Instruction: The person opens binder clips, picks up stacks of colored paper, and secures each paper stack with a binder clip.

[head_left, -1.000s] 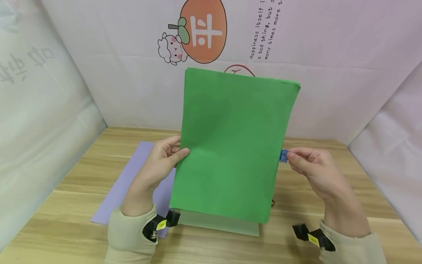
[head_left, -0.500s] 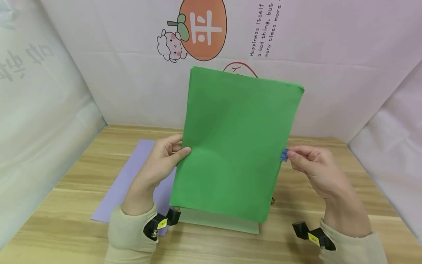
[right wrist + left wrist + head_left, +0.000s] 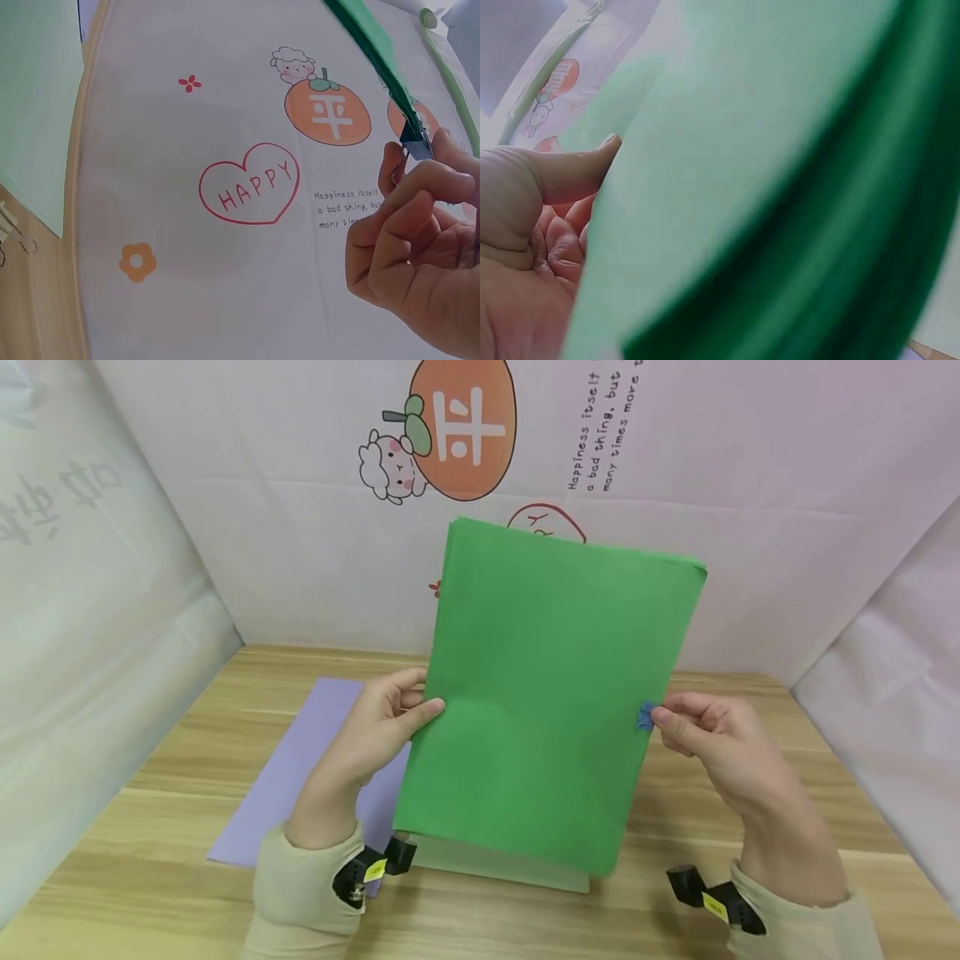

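– Printed white cloth (image 3: 750, 452) backs the wood-grain counter (image 3: 150, 852). Where are the green sheets (image 3: 555, 693)?
– Centre of the frame, held above the counter and tilted.
– State of the fingers?
– Left hand (image 3: 386, 714): thumb and fingers pinch the sheets' left edge. Right hand (image 3: 708, 731): thumb and fingers pinch a blue binder clip (image 3: 645, 716) at the right edge, right of centre.
– Surrounding items?
– Purple sheet (image 3: 288, 777), left of centre, and pale green sheet (image 3: 510, 866), bottom centre, lie on the counter, partly hidden.

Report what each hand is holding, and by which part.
Left hand: rectangular green paper stack, by its left edge. Right hand: small blue binder clip, by its silver wire handles.
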The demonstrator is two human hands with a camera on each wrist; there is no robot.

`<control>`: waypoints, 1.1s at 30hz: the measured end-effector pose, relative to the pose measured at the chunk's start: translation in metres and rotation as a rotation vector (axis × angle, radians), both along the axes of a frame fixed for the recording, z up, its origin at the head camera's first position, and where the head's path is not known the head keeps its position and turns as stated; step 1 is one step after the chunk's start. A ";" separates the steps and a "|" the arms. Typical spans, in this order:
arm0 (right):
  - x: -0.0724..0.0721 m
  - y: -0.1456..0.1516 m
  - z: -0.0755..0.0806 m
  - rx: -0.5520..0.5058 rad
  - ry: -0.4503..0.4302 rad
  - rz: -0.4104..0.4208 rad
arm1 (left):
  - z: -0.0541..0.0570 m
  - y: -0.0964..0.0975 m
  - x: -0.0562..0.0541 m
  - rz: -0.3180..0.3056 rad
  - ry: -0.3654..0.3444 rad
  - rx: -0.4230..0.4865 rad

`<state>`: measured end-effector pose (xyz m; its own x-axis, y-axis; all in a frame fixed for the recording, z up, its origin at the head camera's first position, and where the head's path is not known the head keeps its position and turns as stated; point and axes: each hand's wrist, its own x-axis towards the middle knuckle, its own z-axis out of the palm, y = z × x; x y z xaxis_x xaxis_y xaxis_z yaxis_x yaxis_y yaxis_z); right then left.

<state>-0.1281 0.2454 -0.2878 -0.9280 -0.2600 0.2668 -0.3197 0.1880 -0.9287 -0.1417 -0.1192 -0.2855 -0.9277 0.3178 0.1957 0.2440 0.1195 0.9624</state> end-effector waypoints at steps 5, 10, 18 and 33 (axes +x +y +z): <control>0.005 0.000 0.004 -0.018 0.045 0.026 | -0.001 0.001 -0.001 -0.011 -0.014 0.016; 0.008 0.001 0.008 -0.050 0.078 0.049 | -0.001 0.003 -0.001 -0.022 -0.011 0.026; 0.007 0.009 0.008 -0.105 0.045 0.080 | -0.004 0.005 0.001 -0.090 -0.014 0.055; 0.006 0.059 0.001 -0.326 0.048 0.066 | 0.015 0.045 -0.018 -0.208 0.025 -0.104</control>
<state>-0.1220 0.3040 -0.2864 -0.8961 -0.2132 0.3892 -0.3665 -0.1390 -0.9200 -0.1601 -0.0742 -0.2703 -0.8354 0.5214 0.1741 0.2971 0.1619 0.9410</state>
